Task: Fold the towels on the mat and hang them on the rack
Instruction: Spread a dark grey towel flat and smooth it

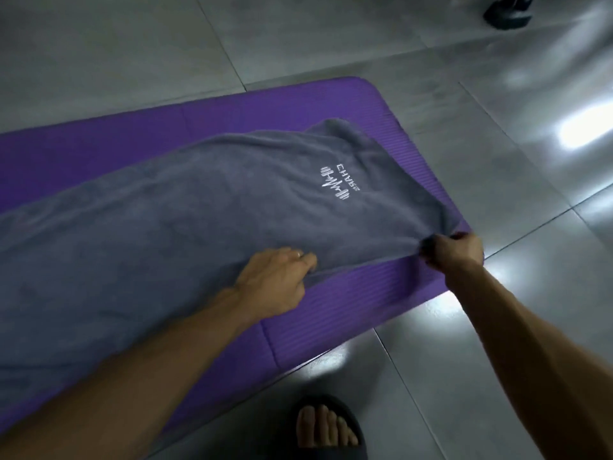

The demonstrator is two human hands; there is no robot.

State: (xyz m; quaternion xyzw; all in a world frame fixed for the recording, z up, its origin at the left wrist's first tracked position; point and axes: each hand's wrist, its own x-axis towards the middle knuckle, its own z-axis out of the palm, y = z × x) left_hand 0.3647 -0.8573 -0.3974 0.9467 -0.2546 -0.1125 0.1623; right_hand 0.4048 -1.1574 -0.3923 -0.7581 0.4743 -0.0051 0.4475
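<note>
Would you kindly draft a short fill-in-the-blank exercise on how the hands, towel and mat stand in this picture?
1. The grey towel lies on a mat coloured ____.
2. The right hand grips the towel's near ____.
3. The left hand holds the towel's near ____.
4. The embroidered logo on the towel is stitched in ____.

Missing words: purple; corner; edge; white
</note>
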